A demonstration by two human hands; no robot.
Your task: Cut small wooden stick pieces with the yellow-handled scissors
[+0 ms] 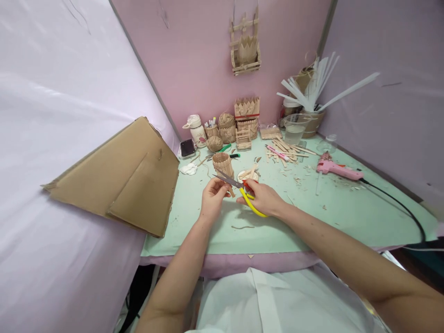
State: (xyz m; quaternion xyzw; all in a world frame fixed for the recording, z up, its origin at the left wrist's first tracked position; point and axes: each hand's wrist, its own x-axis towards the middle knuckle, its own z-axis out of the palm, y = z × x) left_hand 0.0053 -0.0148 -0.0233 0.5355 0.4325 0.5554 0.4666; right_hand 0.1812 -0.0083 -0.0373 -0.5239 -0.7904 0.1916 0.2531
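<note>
My right hand [265,198] is closed around the handles of yellow-handled scissors [255,206], whose blades stand slightly apart and point left. The blades reach over the fingertips of my left hand [213,199]. A short wooden stick piece [232,192] is pinched in that left hand, just below the blades. Right behind the blades stands a small round cup made of wooden sticks [222,160], open at the top. Beside the scissors, a small white dish [254,177] bears several cut stick pieces. Both hands are above the green table top.
A pile of wooden sticks [282,150] lies at the back right, with a pink glue gun [338,169] beyond it and its black cord. Twine balls [227,121], a white bottle [196,129] and stick crafts [247,108] line the back. Folded cardboard [128,180] leans at left.
</note>
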